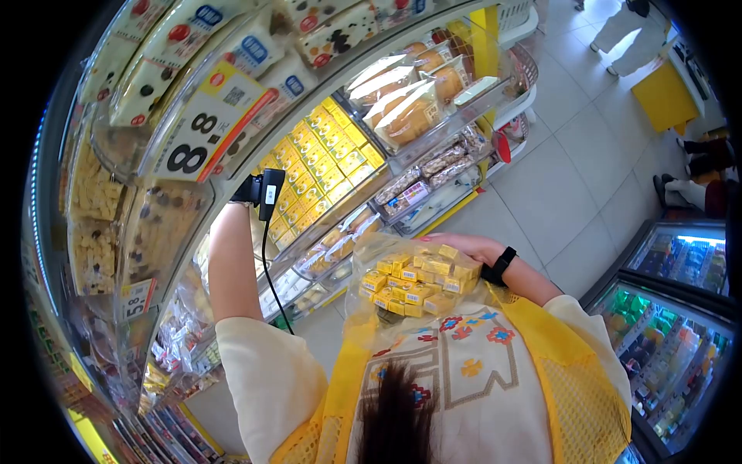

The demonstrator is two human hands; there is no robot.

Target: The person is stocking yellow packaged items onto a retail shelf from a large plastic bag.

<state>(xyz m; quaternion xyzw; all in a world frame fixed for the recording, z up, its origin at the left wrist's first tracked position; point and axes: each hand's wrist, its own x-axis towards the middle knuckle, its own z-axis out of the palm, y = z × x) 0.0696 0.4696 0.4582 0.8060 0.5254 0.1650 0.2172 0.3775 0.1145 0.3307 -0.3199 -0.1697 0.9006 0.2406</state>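
My right hand (447, 239) is curled around the far side of a clear plastic bag (371, 259) and holds it against my chest. Inside the bag are many small yellow boxes (413, 280) with white barcode labels. My left forearm (230, 255) reaches into the shelf at the left, with a black device and cable (270, 193) on its wrist. The shelf edge above hides my left hand and its fingers. Close to that wrist, rows of similar small yellow boxes (313, 166) stand in a shelf compartment.
Packaged breads (410, 112) sit right of the boxes, wrapped snacks (444, 162) below. A price tag (205, 124) juts from the upper shelf holding bagged sweets (166, 54). Glass-door coolers (665, 348) stand at right. Other people's legs (630, 39) show on the tiled floor (556, 178).
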